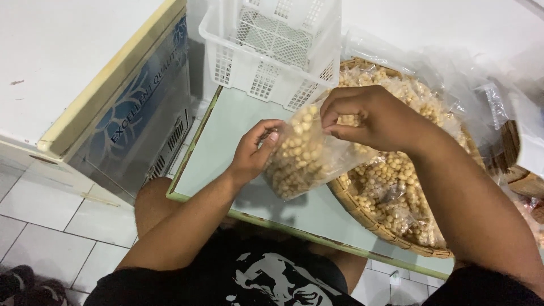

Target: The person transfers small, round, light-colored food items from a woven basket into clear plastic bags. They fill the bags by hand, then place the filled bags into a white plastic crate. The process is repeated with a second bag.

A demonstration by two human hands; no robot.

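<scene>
Both of my hands hold a small clear plastic bag (300, 156) filled with small round pale-yellow snack balls, just above a pale green table (232, 127). My left hand (255, 150) pinches the bag's left upper edge. My right hand (365, 116) grips the bag's top right corner with fingers curled. Just right of the bag sits a round woven bamboo tray (362, 212) piled with more filled bags of the same snack.
A white plastic lattice basket (272, 48) stands at the table's far edge. A white chest freezer (85, 73) stands to the left. Loose clear plastic bags (487, 85) lie at the right. White tiled floor lies below.
</scene>
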